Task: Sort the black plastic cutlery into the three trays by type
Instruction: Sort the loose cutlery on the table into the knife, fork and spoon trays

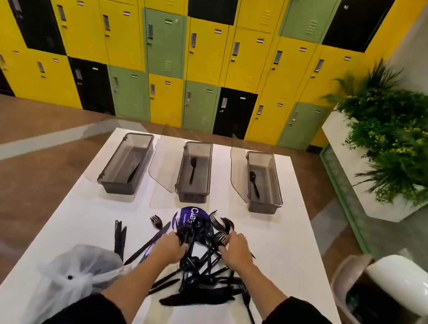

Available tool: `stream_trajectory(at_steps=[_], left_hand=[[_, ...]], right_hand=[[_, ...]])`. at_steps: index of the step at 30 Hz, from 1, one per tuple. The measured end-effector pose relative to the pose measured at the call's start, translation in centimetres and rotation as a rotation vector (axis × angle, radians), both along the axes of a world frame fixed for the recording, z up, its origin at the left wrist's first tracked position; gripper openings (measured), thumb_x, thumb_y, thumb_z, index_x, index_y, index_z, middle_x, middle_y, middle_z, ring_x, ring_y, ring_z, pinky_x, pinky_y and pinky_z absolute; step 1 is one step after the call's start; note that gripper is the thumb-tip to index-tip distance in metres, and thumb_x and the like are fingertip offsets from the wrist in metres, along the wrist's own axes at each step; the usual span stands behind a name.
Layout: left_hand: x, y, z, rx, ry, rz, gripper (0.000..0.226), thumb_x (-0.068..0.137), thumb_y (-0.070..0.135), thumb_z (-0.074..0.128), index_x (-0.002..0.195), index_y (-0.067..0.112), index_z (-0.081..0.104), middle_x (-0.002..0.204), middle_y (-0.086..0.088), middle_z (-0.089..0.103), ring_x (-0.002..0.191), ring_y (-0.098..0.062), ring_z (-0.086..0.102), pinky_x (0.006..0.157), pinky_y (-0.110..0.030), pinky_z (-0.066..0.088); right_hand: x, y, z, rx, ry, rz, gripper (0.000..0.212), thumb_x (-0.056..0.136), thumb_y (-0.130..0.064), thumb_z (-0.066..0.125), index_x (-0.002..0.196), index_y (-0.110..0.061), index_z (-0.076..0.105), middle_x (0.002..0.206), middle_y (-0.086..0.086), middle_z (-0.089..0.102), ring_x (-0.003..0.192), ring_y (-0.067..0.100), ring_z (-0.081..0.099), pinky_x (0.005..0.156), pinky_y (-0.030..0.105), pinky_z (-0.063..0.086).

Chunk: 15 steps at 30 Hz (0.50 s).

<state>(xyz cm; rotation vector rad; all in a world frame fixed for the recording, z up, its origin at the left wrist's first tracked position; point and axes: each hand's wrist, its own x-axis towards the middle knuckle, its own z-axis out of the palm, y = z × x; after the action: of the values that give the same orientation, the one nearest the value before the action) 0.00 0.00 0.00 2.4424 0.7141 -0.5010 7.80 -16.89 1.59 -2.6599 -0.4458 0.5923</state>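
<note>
Near the table's (294,229) front-left corner lay a knotted clear bag (73,279); past it, mid-table, sat the pile of black cutlery (200,265), left hand (171,247) and right hand (235,249) curled into its far end from either side, fingers gripping handles. Along the far edge stood the left tray (126,162), middle tray (194,172) and right tray (263,183), one piece in each; lids hinged open.

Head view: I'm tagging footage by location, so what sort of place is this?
Probably a shared workplace or gym-style locker area: a wall of yellow, green and black lockers, a white planter of greenery, and a swing-lid bin.
</note>
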Motion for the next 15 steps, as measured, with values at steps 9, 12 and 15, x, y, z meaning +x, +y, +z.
stream_trajectory(at_steps=[9,12,15], left_hand=[[1.1,-2.1,-1.0,0.098,0.024,0.242,0.097,0.081,0.069,0.051,0.139,-0.005,0.025,0.141,-0.02,0.038,0.129,-0.031,0.043,0.102,-0.038,0.041],[1.6,-2.9,-1.3,0.154,0.036,0.236,0.097,0.084,0.059,0.057,0.142,-0.006,0.014,0.143,-0.019,0.031,0.132,-0.03,0.039,0.103,-0.036,0.039],[2.4,-3.1,-2.0,0.14,0.042,0.266,0.08,0.089,0.044,0.058,0.138,-0.005,0.018,0.14,-0.019,0.032,0.13,-0.03,0.038,0.102,-0.034,0.04]], right_hand=[[-2.0,1.2,-3.0,-0.047,-0.075,-0.264,0.077,0.089,-0.059,0.05,0.139,-0.004,0.031,0.142,0.013,0.038,0.131,0.028,0.038,0.103,0.037,0.038],[-1.9,2.1,-3.5,-0.088,-0.069,-0.304,0.082,0.085,-0.065,0.049,0.138,-0.004,0.03,0.143,0.013,0.037,0.132,0.028,0.035,0.106,0.038,0.033],[-1.0,3.0,-4.0,-0.128,-0.07,-0.316,0.081,0.085,-0.062,0.053,0.138,-0.005,0.03,0.143,0.013,0.036,0.132,0.028,0.035,0.107,0.038,0.032]])
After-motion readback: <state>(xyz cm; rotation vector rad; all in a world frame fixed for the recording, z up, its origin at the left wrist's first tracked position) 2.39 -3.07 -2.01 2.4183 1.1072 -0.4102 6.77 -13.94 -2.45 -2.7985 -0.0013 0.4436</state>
